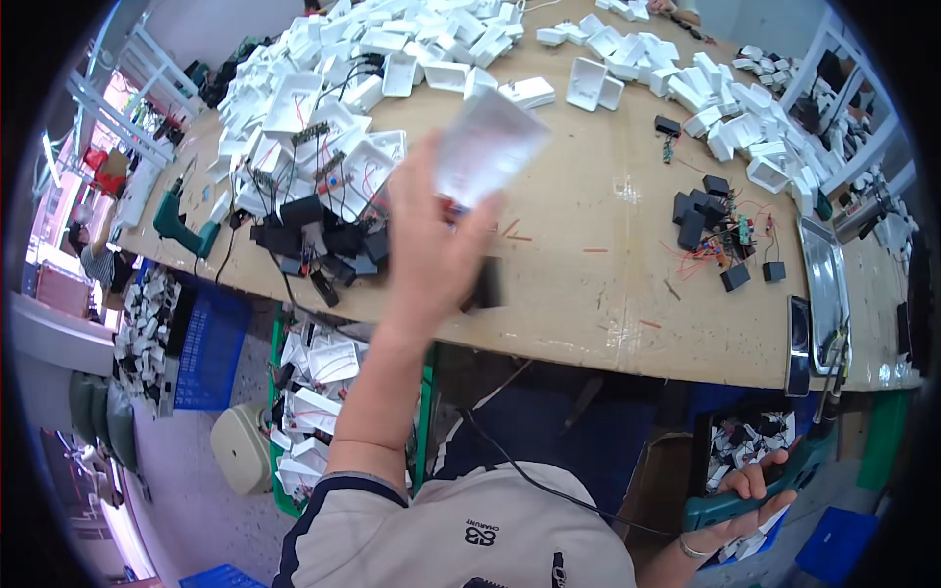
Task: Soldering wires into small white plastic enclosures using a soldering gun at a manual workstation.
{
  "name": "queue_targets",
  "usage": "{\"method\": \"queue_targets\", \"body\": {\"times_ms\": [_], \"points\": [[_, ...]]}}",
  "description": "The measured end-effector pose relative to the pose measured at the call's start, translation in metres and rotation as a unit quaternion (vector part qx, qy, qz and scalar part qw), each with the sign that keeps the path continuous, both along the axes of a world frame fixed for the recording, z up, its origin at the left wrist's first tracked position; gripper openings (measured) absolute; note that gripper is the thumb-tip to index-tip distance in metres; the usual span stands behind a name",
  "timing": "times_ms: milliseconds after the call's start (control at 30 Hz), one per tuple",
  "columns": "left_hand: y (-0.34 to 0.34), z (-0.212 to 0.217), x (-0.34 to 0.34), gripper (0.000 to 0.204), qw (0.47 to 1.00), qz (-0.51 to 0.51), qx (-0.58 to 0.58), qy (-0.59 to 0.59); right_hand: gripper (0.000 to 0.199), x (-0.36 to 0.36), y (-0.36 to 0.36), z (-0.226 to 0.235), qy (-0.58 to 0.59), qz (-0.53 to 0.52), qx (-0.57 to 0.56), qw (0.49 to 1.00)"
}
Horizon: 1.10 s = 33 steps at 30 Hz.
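Observation:
My left hand (pixel 431 235) is raised over the table's near middle, gripping a white plastic housing (pixel 495 142) by its lower edge. The housing is blurred, its hollow side showing. Small reddish and dark parts show by the fingers. Just beneath the hand is a blurred black block (pixel 485 284); whether it hangs from the housing or rests on the table I cannot tell. Beyond the table's near right edge, my right hand (pixel 750 500) is closed round the grip of a teal soldering gun (pixel 720 512), its metal tip pointing up. A dark cord runs toward my body.
White housings (pixel 392 29) are heaped at the far left and right of the table (pixel 588 314). Black blocks with red wires and circuit boards (pixel 730 230) lie at right, near a metal tray (pixel 823 284) and phone (pixel 799 343). Another teal gun (pixel 186 230) lies left. Crates of parts (pixel 328 392) stand below.

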<state>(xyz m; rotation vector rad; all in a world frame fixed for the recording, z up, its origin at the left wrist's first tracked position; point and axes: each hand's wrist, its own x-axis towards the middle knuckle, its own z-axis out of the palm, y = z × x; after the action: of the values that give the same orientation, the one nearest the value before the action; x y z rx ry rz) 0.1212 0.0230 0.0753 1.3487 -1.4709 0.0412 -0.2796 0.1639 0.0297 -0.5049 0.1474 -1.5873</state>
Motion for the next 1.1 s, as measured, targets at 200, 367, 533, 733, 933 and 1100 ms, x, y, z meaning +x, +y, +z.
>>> {"method": "queue_targets", "body": {"times_ms": [200, 367, 533, 733, 933, 1100], "points": [[-0.029, -0.002, 0.048, 0.060, 0.963, 0.205, 0.121, -0.127, 0.066, 0.001, -0.009, -0.010, -0.012, -0.026, 0.009, 1.000], [-0.044, -0.007, 0.040, 0.068, 0.888, 0.334, 0.130, -0.287, 0.066, 0.002, -0.023, -0.013, -0.016, -0.020, -0.004, 1.000], [-0.106, 0.033, 0.003, 0.057, 0.952, 0.096, -0.075, -0.281, 0.067, -0.008, -0.042, -0.030, -0.059, 0.003, -0.005, 0.998], [-0.284, 0.020, -0.064, 0.040, 0.919, -0.042, 0.116, -0.374, 0.062, -0.006, -0.068, -0.039, -0.067, -0.012, 0.013, 0.998], [-0.383, -0.021, -0.059, 0.057, 0.823, -0.116, 0.285, -0.477, 0.068, -0.025, -0.072, -0.053, -0.049, -0.057, 0.044, 0.996], [-0.357, -0.016, -0.074, 0.051, 0.789, -0.147, 0.359, -0.476, 0.070, -0.030, -0.082, -0.059, -0.055, -0.044, 0.058, 0.996]]}}
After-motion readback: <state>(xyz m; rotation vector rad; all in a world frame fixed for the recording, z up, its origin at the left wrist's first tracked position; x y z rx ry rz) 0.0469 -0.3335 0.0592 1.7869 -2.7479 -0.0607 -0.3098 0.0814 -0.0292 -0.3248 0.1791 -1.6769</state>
